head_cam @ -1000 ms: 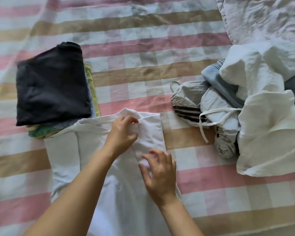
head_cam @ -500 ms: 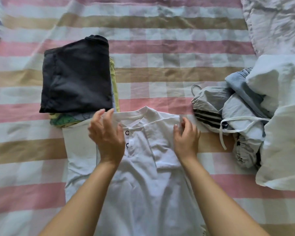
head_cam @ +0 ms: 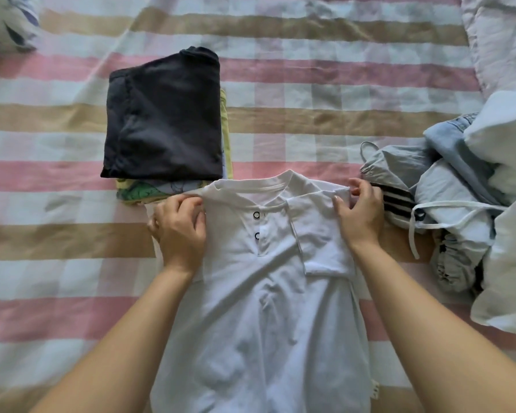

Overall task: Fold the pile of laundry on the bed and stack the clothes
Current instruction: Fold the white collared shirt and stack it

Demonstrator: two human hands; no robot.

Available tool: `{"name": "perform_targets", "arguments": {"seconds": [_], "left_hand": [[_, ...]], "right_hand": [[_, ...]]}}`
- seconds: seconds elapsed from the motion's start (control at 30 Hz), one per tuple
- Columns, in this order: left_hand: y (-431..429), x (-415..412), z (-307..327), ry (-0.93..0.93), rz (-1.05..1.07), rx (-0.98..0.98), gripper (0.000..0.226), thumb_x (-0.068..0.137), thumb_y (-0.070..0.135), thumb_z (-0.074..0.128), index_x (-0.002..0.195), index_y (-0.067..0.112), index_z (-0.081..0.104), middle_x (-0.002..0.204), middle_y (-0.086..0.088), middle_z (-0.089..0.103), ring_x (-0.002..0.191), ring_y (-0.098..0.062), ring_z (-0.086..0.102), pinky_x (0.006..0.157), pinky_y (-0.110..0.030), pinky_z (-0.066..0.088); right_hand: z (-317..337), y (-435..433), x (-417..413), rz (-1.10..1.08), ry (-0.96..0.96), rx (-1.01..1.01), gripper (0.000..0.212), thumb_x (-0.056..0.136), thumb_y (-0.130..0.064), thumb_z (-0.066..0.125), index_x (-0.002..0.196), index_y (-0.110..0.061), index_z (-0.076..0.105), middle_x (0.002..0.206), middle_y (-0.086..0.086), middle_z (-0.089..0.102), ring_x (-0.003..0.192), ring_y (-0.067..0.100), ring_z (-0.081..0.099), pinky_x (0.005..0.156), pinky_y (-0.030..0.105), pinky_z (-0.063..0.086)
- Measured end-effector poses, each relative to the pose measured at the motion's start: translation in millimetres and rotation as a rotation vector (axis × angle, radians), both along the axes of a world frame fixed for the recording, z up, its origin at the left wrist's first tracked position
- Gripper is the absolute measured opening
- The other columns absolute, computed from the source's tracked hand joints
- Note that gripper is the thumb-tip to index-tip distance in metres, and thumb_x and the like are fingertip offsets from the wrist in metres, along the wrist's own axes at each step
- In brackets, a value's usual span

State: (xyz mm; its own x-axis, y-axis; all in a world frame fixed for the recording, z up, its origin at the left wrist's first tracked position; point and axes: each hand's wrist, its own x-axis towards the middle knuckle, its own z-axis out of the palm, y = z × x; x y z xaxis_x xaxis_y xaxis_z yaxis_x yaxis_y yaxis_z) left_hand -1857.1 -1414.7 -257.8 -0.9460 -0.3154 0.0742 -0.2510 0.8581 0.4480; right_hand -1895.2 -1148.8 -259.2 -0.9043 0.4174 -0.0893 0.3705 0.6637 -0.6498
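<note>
A white buttoned shirt (head_cam: 259, 308) lies face up on the striped bed in front of me, its right sleeve folded inward over the chest. My left hand (head_cam: 179, 228) pinches the shirt's left shoulder. My right hand (head_cam: 359, 213) grips the right shoulder edge. Behind the shirt on the left sits a stack of folded clothes (head_cam: 164, 117) with a black garment on top and yellow and green pieces under it. The unfolded pile (head_cam: 459, 210) of grey, blue and white laundry lies at the right.
The pink, tan and white striped bedsheet (head_cam: 295, 93) stretches all around. A crumpled white quilt (head_cam: 501, 37) fills the far right corner. A patterned pillow (head_cam: 3, 25) shows at the far left corner.
Both hands have moved outward from the shirt's chest to its shoulders and closed on the fabric. The left side has been folded in, so the shirt looks narrower.
</note>
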Motion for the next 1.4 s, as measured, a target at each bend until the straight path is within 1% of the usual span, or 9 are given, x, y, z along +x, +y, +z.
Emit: {"name": "perform_targets", "arguments": {"seconds": [0.17,0.3,0.5,0.57,0.73,0.87,1.03,1.27,1.4], "left_hand": [[30.3,66.9,7.1,0.071,-0.313,0.026,0.021,0.081,0.015,0.055,0.095,0.013,0.069,0.107,-0.009,0.064,0.104,-0.022,0.043,0.084,-0.035,0.029],[34.0,134.5,11.0,0.009,-0.225,0.172,0.027,0.084,0.018,0.047,0.096,0.007,0.069,0.103,-0.012,0.064,0.098,-0.029,0.054,0.089,-0.027,0.031],[32.9,215.2,19.2,-0.112,-0.094,0.34,0.018,0.084,0.005,0.056,0.097,0.0,0.066,0.101,-0.015,0.063,0.098,-0.026,0.052,0.094,-0.004,0.022],[30.7,237.4,15.7,-0.149,-0.042,0.355,0.019,0.081,-0.002,0.056,0.096,0.0,0.066,0.101,-0.015,0.062,0.096,-0.032,0.053,0.093,-0.008,0.024],[20.4,274.4,5.7,-0.186,0.076,0.412,0.02,0.082,-0.009,0.059,0.1,-0.002,0.065,0.104,-0.018,0.057,0.102,-0.035,0.052,0.091,-0.043,0.045],[13.9,283.6,2.4,-0.161,0.157,0.332,0.023,0.079,-0.003,0.066,0.102,0.0,0.065,0.108,-0.02,0.054,0.102,-0.035,0.046,0.09,-0.032,0.036],[11.5,284.8,-1.1,-0.151,0.624,0.435,0.041,0.078,0.005,0.07,0.114,-0.002,0.052,0.123,-0.023,0.041,0.115,-0.035,0.038,0.098,-0.036,0.031],[8.2,293.5,-5.7,-0.185,0.83,0.654,0.024,0.089,0.023,0.06,0.105,0.006,0.054,0.1,-0.005,0.054,0.09,-0.016,0.05,0.077,-0.024,0.037],[6.9,299.6,-7.3,-0.212,0.831,0.667,0.019,0.091,0.016,0.057,0.102,0.0,0.057,0.096,-0.009,0.056,0.087,-0.018,0.05,0.075,-0.025,0.037]], "right_hand": [[10.4,-24.2,91.8,0.242,0.191,0.15,0.03,0.082,-0.022,0.053,0.106,-0.007,0.065,0.104,0.017,0.058,0.097,0.034,0.053,0.087,0.031,0.032],[5.7,-17.9,192.7,0.017,0.035,0.0,0.03,0.085,-0.02,0.057,0.111,-0.006,0.06,0.108,0.009,0.055,0.102,0.017,0.044,0.092,0.036,0.038],[10.8,-20.7,284.2,-0.186,-0.158,-0.128,0.038,0.08,-0.003,0.067,0.117,-0.004,0.056,0.112,0.011,0.051,0.104,0.024,0.051,0.094,0.038,0.044],[10.4,-22.6,298.4,-0.25,-0.165,-0.168,0.04,0.079,-0.003,0.068,0.117,-0.004,0.055,0.111,0.009,0.052,0.103,0.021,0.051,0.095,0.035,0.043],[3.2,-27.6,316.0,-0.407,-0.139,-0.175,0.036,0.075,-0.003,0.072,0.106,-0.001,0.055,0.102,0.007,0.052,0.096,0.029,0.052,0.086,0.035,0.042],[-2.2,-33.7,330.2,-0.543,-0.167,-0.179,0.025,0.077,-0.011,0.073,0.095,-0.005,0.056,0.097,0.007,0.049,0.087,0.026,0.052,0.077,0.028,0.039],[-7.0,-31.8,340.8,-0.616,-0.261,-0.242,0.012,0.085,-0.017,0.065,0.093,-0.011,0.06,0.102,0.011,0.06,0.085,0.02,0.056,0.073,0.025,0.039],[-6.5,-21.9,342.5,-0.582,-0.28,-0.253,0.014,0.084,-0.014,0.066,0.095,-0.007,0.062,0.09,0.005,0.063,0.08,0.018,0.055,0.073,0.023,0.037],[-5.6,-16.8,344.8,-0.535,-0.241,-0.271,0.005,0.088,-0.017,0.061,0.09,-0.012,0.06,0.087,0.002,0.061,0.079,0.016,0.054,0.072,0.024,0.038]]}}
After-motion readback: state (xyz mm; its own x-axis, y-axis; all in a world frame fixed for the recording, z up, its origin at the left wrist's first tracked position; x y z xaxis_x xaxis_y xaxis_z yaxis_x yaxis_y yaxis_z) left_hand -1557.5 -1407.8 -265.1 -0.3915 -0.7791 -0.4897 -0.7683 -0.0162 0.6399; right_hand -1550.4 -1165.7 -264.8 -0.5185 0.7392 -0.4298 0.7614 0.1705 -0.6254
